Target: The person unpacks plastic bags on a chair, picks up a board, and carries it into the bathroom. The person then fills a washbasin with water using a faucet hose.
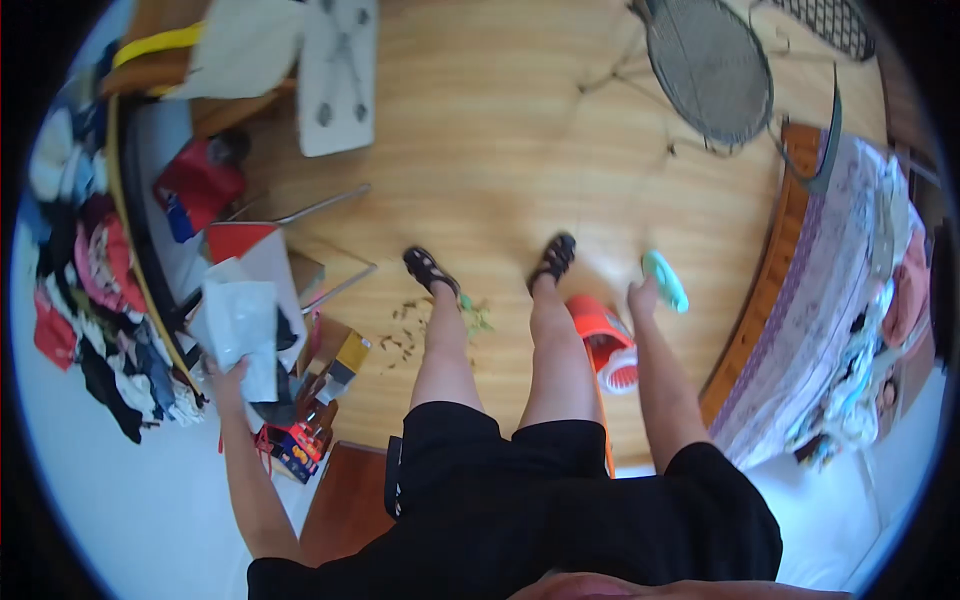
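Observation:
My left hand (229, 378) is at the lower edge of a crumpled white plastic bag (243, 318), with its fingers closed on it and partly hidden. The bag lies over a chair (285, 275) with a red and white seat or back. On the other side, my right hand (643, 295) is closed around a mint-green, rounded oblong object (664, 281); its exact kind is unclear. Below that hand stands a red bucket (592, 318) with a white basket-like piece (621, 372) beside it.
Scattered leaves and a green sprig (478, 314) lie on the wooden floor near my feet. A clothes-covered bed or shelf (95, 270) lines the left. A wood-framed bed (790, 270) stands right, with a mesh chair (710, 70) beyond. Boxes (345, 355) sit near my left arm.

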The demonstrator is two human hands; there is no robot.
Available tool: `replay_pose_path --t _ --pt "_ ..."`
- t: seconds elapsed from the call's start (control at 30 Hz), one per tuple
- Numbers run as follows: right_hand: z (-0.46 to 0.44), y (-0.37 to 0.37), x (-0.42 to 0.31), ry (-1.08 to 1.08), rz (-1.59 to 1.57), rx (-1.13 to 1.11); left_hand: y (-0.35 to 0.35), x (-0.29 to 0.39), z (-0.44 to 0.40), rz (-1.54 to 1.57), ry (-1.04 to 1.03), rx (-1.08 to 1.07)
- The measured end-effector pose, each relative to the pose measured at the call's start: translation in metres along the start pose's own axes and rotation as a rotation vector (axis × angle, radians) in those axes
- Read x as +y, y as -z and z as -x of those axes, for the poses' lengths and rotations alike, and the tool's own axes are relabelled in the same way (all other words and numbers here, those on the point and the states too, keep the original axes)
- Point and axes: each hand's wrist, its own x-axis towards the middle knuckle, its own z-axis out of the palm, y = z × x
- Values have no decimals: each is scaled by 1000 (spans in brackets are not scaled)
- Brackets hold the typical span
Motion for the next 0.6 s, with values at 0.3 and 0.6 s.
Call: replay_pose_path --t 0.3,0.6 --pt "244 20 -535 718 -243 -837 11 -31 12 481 -243 -52" --pt "405 -24 -722 -56 -703 -1501 116 -109 155 1012 87 122"
